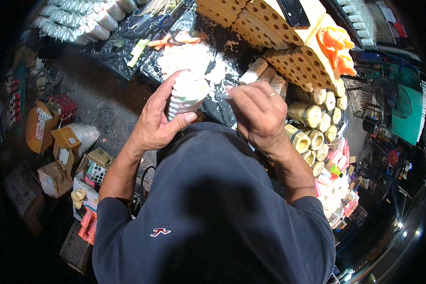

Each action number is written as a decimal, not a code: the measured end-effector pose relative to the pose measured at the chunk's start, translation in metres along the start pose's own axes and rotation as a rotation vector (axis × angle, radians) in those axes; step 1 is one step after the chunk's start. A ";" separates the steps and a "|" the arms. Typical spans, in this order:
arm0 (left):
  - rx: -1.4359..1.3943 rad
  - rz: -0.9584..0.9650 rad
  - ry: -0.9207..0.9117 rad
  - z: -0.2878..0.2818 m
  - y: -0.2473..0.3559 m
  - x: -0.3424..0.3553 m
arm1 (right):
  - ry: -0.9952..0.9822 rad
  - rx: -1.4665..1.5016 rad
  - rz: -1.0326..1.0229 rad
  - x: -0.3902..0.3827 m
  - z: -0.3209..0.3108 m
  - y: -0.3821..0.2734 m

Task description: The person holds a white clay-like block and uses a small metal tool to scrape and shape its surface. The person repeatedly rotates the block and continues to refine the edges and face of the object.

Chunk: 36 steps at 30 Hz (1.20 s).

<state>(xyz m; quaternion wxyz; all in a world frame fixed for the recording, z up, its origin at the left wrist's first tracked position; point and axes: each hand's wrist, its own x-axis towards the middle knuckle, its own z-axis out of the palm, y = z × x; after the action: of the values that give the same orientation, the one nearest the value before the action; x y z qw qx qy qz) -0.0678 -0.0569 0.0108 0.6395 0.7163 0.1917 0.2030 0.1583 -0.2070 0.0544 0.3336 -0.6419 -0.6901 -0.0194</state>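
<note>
White ribbed piece (188, 98) is up in front of the chest, at the surface's near edge. Left hand (157, 116) curled round its side, thumb across the near face. Right hand (262, 111) just to its right, fingers bunched with little gap; can't tell if anything's pinched in there.

For work on that piece, I'd want a light left grip so the ribs don't crush, and small right-hand strokes, turning the piece rather than reaching round. Glare could hide flaws; tilt it out.

Surface (114, 60): black plastic, pale scraps, scissors (165, 21). Perforated yellow blocks (258, 26) far right, phone (294, 13) on top. Cut cylinders (309, 112) stacked right. Cardboard boxes (37, 127) on the left.
</note>
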 end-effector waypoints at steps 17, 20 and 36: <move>-0.328 -0.152 -0.161 -0.015 -0.001 -0.006 | -0.040 0.175 -0.080 0.004 0.007 0.005; -0.377 -0.182 -0.213 -0.016 0.001 -0.005 | -0.030 0.194 -0.131 0.007 0.009 0.008; -0.481 -0.390 -0.297 -0.015 0.008 -0.004 | 0.043 0.210 -0.182 0.006 0.036 0.015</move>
<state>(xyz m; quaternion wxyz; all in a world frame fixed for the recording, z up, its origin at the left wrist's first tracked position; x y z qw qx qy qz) -0.0794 -0.0473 0.0205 0.8378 0.5166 0.1767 0.0097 0.1558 -0.1828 0.0230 0.4105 -0.5378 -0.7363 0.0088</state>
